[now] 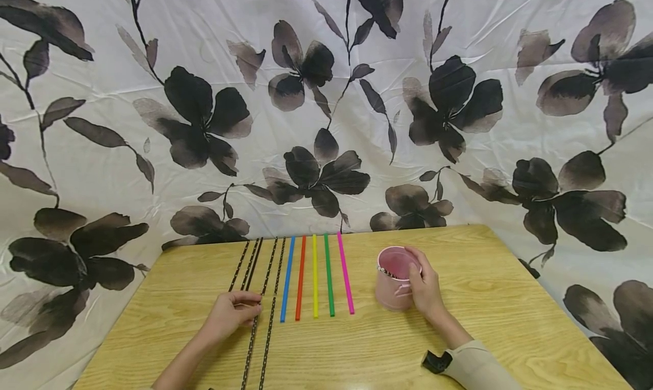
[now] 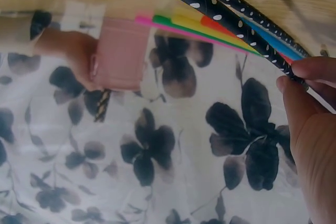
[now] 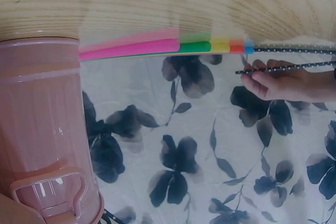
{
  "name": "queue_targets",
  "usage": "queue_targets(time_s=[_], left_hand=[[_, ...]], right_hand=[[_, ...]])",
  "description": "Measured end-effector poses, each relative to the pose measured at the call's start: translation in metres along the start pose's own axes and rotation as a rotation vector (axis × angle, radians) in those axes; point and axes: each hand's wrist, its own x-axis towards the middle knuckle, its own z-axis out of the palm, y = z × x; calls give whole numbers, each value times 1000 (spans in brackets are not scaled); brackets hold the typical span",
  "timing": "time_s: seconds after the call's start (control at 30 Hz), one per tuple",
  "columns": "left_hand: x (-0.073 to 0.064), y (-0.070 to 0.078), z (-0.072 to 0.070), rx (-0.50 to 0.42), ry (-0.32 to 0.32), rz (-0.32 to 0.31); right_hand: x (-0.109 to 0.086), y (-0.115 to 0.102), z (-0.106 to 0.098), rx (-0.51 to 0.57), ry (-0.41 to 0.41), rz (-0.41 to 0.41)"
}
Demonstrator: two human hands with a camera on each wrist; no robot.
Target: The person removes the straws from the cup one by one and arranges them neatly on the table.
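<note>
My left hand (image 1: 232, 315) pinches a black straw with white dots (image 2: 218, 13) between thumb and fingertips. The straw slants over the left part of the table, raised off the wood in the right wrist view. Close beside it lies another dotted black straw (image 1: 267, 339). My right hand (image 1: 427, 291) holds a pink cup (image 1: 390, 293) by its side, fingers around the rim and wall. The cup stands upright, its small handle (image 3: 50, 177) facing me. Inside, a dark patterned straw (image 1: 386, 272) leans against the rim.
Right of the dotted straws lie blue (image 1: 288, 279), red (image 1: 301, 279), yellow (image 1: 315, 276), green (image 1: 329, 276) and magenta (image 1: 346, 274) straws, side by side. More dark straws (image 1: 238, 265) lie beyond my left hand. A floral cloth (image 1: 367, 123) hangs behind the wooden table (image 1: 490, 276).
</note>
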Motion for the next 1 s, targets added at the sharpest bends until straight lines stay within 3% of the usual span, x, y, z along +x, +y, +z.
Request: queue_targets(time_s=[0.2, 0.3, 0.6, 0.87, 1.0], left_hand=[[0, -4, 1, 59, -1, -20], [2, -5, 2, 80, 2, -29], [7, -9, 1, 127, -3, -32], [11, -7, 3, 149, 8, -33], [13, -7, 3, 144, 18, -41]], right_hand=[[-1, -21, 0, 22, -14, 3], [-1, -22, -1, 54, -29, 16], [0, -22, 1, -15, 2, -7], [-1, -22, -1, 91, -38, 67], [-1, -23, 0, 44, -18, 47]])
